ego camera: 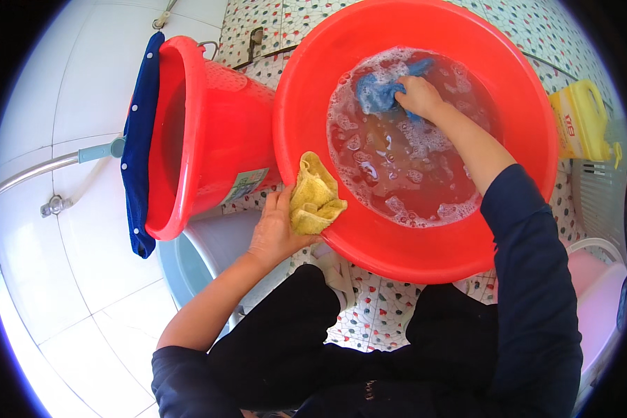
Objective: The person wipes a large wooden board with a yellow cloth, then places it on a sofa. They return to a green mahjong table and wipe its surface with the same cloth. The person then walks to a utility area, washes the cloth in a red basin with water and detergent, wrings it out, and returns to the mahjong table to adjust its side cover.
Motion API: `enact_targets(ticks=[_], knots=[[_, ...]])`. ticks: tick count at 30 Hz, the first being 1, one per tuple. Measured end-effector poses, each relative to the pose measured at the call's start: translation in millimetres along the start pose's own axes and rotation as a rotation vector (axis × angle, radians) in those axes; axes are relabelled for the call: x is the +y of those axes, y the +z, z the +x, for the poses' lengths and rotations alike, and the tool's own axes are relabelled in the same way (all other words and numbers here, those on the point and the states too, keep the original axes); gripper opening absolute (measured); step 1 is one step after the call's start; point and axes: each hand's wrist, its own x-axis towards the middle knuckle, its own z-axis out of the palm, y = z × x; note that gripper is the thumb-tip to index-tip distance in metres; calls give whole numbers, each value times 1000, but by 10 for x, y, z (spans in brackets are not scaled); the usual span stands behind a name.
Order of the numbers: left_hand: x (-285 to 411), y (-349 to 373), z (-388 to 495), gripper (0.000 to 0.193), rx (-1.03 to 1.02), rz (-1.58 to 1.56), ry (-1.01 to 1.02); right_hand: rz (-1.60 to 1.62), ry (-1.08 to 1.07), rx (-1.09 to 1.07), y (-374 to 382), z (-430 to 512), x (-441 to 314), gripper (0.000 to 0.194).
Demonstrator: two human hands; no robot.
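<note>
A large red plastic basin (522, 125) with soapy, cloudy water (397, 162) stands before me. My right hand (419, 97) grips a wet blue cloth (377, 93), which lies partly in the suds near the basin's far side. On the basin's near left rim rests my left hand (278, 224), with a folded yellow towel cloth (316, 198) held against that rim. The thumb reaches under the cloth along the rim, and part of the fingers is hidden behind it.
Left of the basin stands a red bucket (235, 120), with a dark blue flat mop head (142, 146) across its mouth. Below it is a grey-blue bucket (188, 261). A yellow detergent jug (580, 123), a grey slatted basket (601, 198) and a pink bucket (595, 292) stand at right.
</note>
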Motion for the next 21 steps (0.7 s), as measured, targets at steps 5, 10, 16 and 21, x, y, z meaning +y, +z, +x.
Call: enact_targets(ticks=[5, 10, 16, 21], knots=[[2, -94, -85, 118, -63, 26, 29, 149, 70, -67, -166, -58, 45, 48], [260, -367, -178, 111, -153, 152, 108, 427, 110, -5, -242, -37, 339, 47], [832, -507, 536, 73, -180, -590, 192, -69, 444, 201, -36, -402, 341, 71], [943, 135, 1637, 69, -210, -1338, -495, 547, 246, 95, -31, -409, 192, 29]])
